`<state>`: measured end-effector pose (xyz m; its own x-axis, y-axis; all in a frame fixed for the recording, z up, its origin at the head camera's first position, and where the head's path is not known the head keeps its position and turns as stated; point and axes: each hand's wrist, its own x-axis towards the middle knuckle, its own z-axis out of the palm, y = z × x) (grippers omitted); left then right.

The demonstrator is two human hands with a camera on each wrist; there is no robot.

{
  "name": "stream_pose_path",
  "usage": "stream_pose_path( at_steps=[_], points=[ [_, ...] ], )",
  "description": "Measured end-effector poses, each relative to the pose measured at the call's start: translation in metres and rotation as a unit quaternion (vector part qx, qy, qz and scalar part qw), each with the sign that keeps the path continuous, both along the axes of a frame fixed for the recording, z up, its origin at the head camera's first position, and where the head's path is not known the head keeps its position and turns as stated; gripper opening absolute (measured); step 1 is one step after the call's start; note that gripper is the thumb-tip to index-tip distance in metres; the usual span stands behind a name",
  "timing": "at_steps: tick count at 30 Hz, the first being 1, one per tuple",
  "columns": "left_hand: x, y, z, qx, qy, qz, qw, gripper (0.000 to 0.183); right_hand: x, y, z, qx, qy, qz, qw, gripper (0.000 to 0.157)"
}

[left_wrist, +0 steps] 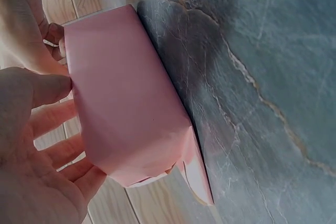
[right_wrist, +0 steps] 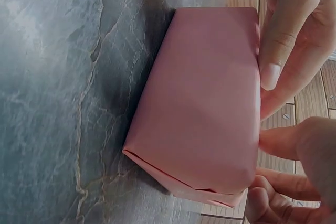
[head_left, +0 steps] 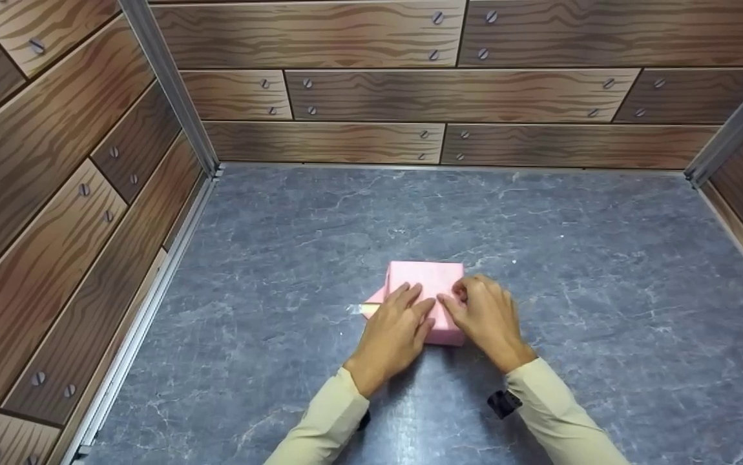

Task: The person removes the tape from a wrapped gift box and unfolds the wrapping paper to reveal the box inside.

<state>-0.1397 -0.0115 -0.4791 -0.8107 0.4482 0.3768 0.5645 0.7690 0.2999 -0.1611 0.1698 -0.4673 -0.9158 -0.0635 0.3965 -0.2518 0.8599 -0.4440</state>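
Where the paper runs out at the left, a pointed flap (head_left: 376, 296) sticks out beyond the box, with what looks like a shiny strip of tape (head_left: 369, 309) on it. Next comes my left hand (head_left: 392, 330), fingers apart and fairly straight, resting on the box's top without closing round anything. Between my hands, the pink box (head_left: 428, 274) sits flat on the table (head_left: 281, 258), its wrapping smooth and matte over a squared block with crisp long edges and softer corners. To its right, my right hand (head_left: 491, 316) has its thumb on the top and its fingers bent in near the right edge; I cannot tell whether they pinch the paper or only press it. The right end looks folded in, with thin gaps along the creases.

I judge this to be the wrapping step of pressing down the top. The next move seems to call for steady pressure here, then folding that left flap up and taping it, without tearing the thin paper.
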Motion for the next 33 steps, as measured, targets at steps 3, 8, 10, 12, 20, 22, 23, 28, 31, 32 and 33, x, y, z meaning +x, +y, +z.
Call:
stream_pose_path(
  at_steps=[3, 8, 10, 12, 20, 22, 23, 28, 31, 32, 33],
  points=[
    [0.0006, 0.0003, 0.0001, 0.001, 0.002, 0.001, 1.0, 0.03, -0.0002, -0.0003, -0.0003, 0.005, 0.005, -0.001, 1.0, 0.018],
    [0.0006, 0.0009, -0.0002, 0.001, -0.001, 0.003, 1.0, 0.03, 0.0001, -0.0007, -0.001, 0.015, 0.02, 0.002, 1.0, 0.013],
    [0.0007, 0.0009, 0.0, 0.001, -0.002, 0.003, 1.0, 0.03, 0.0005, -0.0012, -0.0012, 0.015, 0.023, 0.004, 1.0, 0.012],
    [0.0012, 0.0006, 0.0002, 0.002, 0.0, 0.002, 1.0, 0.03, 0.0005, -0.0017, -0.0014, 0.014, 0.024, 0.006, 1.0, 0.011],
    [0.0008, -0.0003, -0.0014, 0.007, 0.006, -0.003, 1.0, 0.029, 0.0007, -0.0014, -0.0024, 0.018, 0.027, 0.012, 0.999, 0.011],
    [0.0009, -0.0001, -0.0012, 0.005, 0.004, -0.001, 1.0, 0.029, 0.0007, -0.0007, -0.0024, 0.018, 0.025, 0.012, 0.999, 0.011],
    [0.001, 0.0, -0.0009, 0.005, 0.003, -0.001, 1.0, 0.029, 0.0008, -0.0003, -0.0018, 0.018, 0.024, 0.013, 0.999, 0.011],
    [0.0011, 0.0004, -0.0001, 0.008, 0.004, 0.0, 1.0, 0.029, 0.0003, 0.0024, -0.0009, 0.02, 0.025, 0.015, 0.999, 0.011],
    [0.0009, 0.0006, -0.0005, 0.009, 0.002, 0.001, 1.0, 0.029, 0.0006, 0.0051, -0.0003, 0.02, 0.023, 0.012, 0.999, 0.012],
    [0.0011, 0.0006, -0.0009, 0.011, 0.001, 0.001, 0.9999, 0.029, 0.0008, 0.0063, 0.0, 0.019, 0.021, 0.011, 1.0, 0.012],
    [0.0011, 0.0008, -0.0013, 0.012, 0.0, 0.001, 0.9999, 0.029, 0.001, 0.0076, 0.0002, 0.018, 0.019, 0.01, 1.0, 0.013]
  ],
)
